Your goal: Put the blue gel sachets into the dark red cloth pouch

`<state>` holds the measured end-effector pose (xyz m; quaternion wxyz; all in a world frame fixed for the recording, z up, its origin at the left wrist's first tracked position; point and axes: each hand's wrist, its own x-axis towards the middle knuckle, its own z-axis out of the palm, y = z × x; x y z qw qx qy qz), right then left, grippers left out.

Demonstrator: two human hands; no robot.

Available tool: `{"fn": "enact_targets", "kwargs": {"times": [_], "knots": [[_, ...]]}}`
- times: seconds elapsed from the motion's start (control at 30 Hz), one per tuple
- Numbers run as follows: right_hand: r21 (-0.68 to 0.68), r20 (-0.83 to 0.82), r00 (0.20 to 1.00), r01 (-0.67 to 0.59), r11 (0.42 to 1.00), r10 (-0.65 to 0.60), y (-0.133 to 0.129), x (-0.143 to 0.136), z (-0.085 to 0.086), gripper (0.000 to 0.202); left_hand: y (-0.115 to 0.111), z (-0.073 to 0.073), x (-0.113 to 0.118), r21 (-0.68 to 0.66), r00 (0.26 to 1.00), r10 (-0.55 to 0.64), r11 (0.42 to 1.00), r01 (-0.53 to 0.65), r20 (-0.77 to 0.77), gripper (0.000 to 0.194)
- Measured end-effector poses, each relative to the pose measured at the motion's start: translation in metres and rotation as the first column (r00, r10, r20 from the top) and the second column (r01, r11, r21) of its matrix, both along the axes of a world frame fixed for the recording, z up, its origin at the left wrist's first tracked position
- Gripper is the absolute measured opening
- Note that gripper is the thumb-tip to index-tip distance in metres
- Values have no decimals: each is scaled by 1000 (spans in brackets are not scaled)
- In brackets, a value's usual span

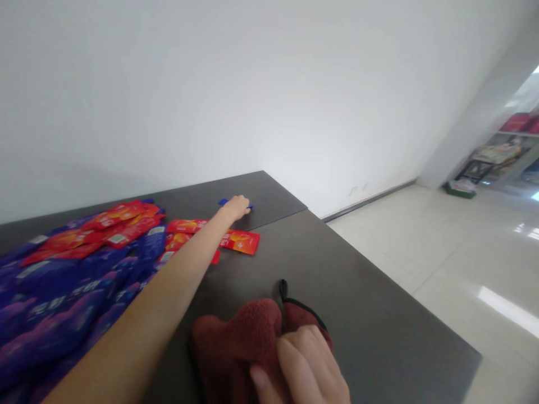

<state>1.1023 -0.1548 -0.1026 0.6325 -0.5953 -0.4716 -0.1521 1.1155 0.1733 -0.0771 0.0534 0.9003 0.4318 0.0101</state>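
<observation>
My left hand [239,207] reaches to the far part of the dark table, its fingers closed over a small blue packet [223,202] that shows on both sides of the hand. My right hand [305,365] grips a reddish-brown cloth [252,331] with black edging and a small black loop, near the front of the table. Several red packets [244,241] with orange pictures lie beside and partly under my left forearm.
A heap of blue-purple packets [54,308] with more red packets [118,219] on top fills the table's left side. A white wall [252,84] stands behind the dark table [357,303]. Shelves and a green box [460,189] are at the far right.
</observation>
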Motion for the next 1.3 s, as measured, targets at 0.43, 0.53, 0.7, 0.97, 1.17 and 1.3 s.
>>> {"fn": "enact_targets", "kwargs": {"times": [0.43,0.53,0.7,0.97,1.17,1.3], "knots": [[-98,-59,954,286,953,-293,-15,49,16,23,-203,138,-104,-116,455,129,992,-58,881,34],[-113,-128,927,339,934,-352,-11,58,15,28,-266,115,-146,-202,304,227,973,-113,925,26],[-133,-149,947,266,955,-285,-4,56,11,27,-334,26,-204,-342,482,430,902,-263,763,22],[-168,-112,974,176,970,-196,-8,49,11,24,-358,-18,-249,313,967,-14,947,-68,253,56],[56,-87,958,280,958,-274,-43,62,65,24,-319,-15,-229,155,918,-396,907,392,-9,37],[211,69,978,177,961,-195,-65,60,104,20,-328,-29,-219,218,872,-485,846,486,-65,28]]}}
